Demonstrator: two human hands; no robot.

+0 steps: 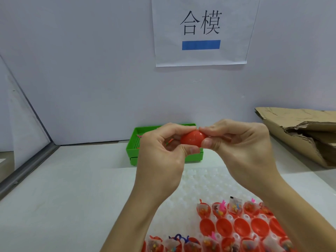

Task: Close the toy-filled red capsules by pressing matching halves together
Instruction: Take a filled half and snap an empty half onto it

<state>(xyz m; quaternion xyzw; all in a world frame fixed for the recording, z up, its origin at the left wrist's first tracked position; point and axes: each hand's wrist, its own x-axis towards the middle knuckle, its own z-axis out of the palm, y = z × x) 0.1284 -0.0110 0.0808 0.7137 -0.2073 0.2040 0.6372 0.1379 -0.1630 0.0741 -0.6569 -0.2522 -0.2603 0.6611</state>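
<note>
We see two bare arms with no sleeves. Our left hand and right hand wear no gloves or rings.

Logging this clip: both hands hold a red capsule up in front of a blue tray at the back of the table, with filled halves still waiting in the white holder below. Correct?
Not quite: the tray is green, not blue, as the head view shows. The rest stands: the left hand and right hand hold the red capsule before it, and filled halves wait in the white holder.
</note>
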